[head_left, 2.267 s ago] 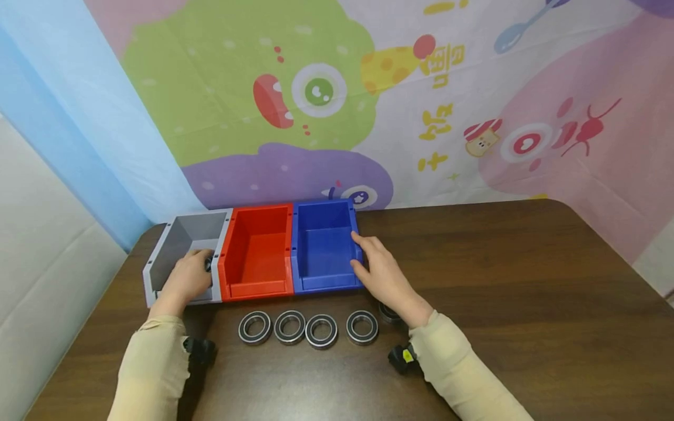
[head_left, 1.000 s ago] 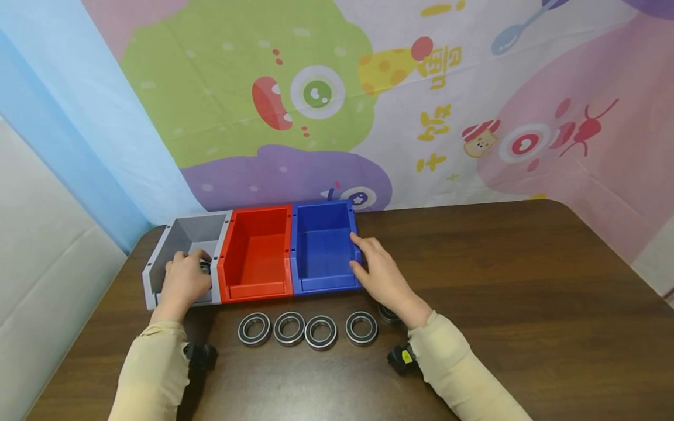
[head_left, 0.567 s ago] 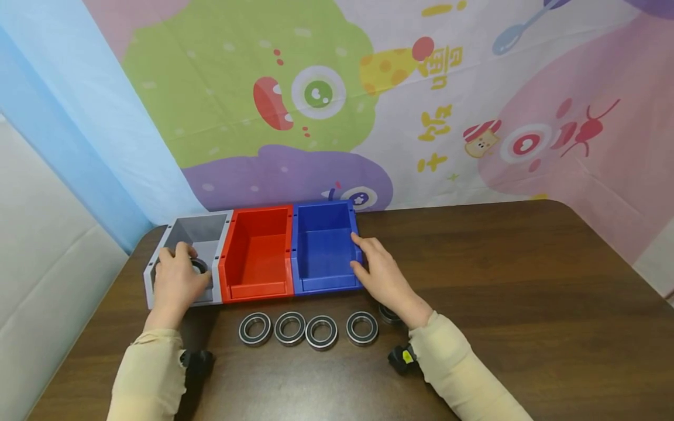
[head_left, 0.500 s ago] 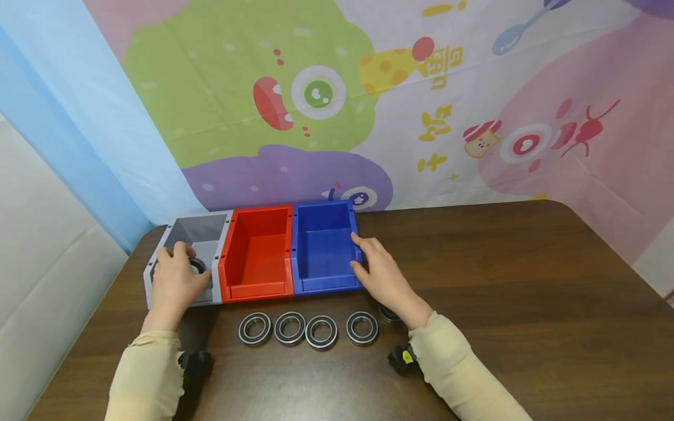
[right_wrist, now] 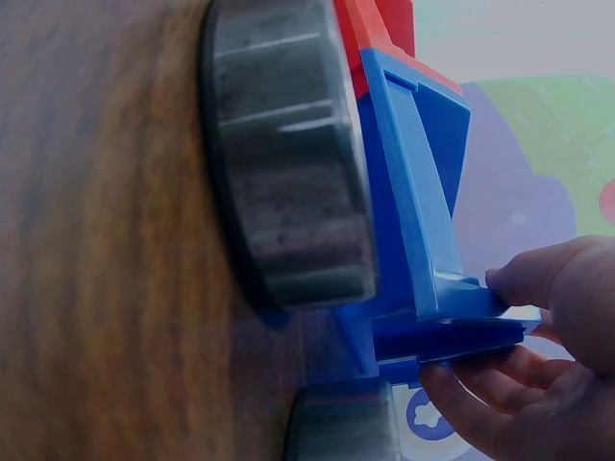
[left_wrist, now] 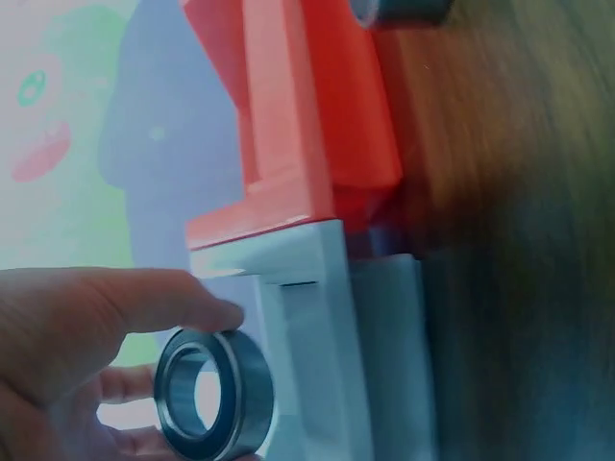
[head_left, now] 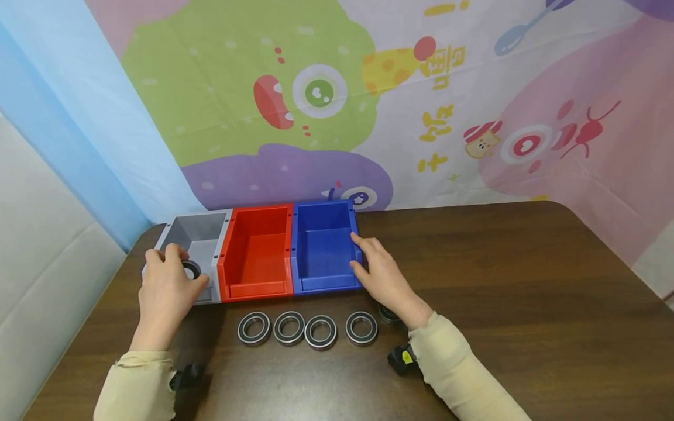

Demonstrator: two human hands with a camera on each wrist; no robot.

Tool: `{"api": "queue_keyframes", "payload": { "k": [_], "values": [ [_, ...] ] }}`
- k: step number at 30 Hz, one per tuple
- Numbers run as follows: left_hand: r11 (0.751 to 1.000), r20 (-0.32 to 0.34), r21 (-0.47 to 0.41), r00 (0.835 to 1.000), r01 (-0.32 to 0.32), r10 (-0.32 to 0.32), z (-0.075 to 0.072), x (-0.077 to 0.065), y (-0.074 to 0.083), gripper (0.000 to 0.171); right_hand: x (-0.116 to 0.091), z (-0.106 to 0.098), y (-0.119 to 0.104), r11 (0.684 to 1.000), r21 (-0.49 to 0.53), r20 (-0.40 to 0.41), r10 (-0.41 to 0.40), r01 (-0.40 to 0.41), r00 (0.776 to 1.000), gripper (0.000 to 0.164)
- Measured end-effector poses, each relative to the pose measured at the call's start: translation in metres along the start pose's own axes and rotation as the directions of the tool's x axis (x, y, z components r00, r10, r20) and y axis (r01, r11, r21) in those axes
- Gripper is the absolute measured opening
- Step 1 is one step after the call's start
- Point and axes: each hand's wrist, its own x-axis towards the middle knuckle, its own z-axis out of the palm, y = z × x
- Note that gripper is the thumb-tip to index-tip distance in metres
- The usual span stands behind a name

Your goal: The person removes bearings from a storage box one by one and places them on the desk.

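Fingers and thumb of my left hand (head_left: pixel 167 289) pinch a ball bearing (left_wrist: pixel 252 394) by its outer rim, tilted, at the front of the grey bin (head_left: pixel 209 257). In the head view this hand partly hides the bearing and the bin's left side. My right hand (head_left: pixel 387 283) grips the right side wall of the blue bin (head_left: pixel 323 245), thumb at the rim and fingers along the outer side in the right wrist view. Between the two stands the red bin (head_left: pixel 262 251). No parts show inside the red and blue bins.
Several bearings lie flat in a row on the brown table (head_left: pixel 516 292), among them a leftmost bearing (head_left: pixel 254 341) and another bearing (head_left: pixel 388 314) partly under the right forearm. A printed curtain (head_left: pixel 326 117) hangs behind the bins.
My left hand has risen from inside the grey bin and drawn back left toward its front, bringing the bearing along. My right hand stays at the blue bin.
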Motion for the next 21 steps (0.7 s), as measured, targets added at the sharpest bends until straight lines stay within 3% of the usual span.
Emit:
{"api": "queue_keyframes", "payload": {
  "k": [3, 6, 12, 21],
  "values": [
    [1.000, 0.049, 0.026, 0.999, 0.007, -0.008, -0.005, -0.005, 0.002, 0.042, 0.000, 0.001, 0.000, 1.000, 0.004, -0.002, -0.001, 0.001, 1.000, 0.051],
    [0.997, 0.164, 0.071, 0.986, 0.011, -0.022, -0.010, -0.009, 0.003, 0.044, 0.000, 0.002, 0.000, 1.000, 0.005, -0.006, -0.004, 0.004, 1.000, 0.052],
    [0.987, 0.414, 0.146, 0.910, -0.067, 0.001, -0.015, -0.014, 0.005, 0.043, -0.001, 0.003, 0.000, 1.000, 0.002, 0.003, -0.003, 0.003, 1.000, 0.052],
    [0.963, 0.540, 0.177, 0.838, -0.203, 0.078, -0.013, -0.016, 0.011, 0.036, 0.000, 0.001, 0.000, 1.000, -0.001, -0.013, -0.006, 0.006, 1.000, 0.052]
  ]
}}
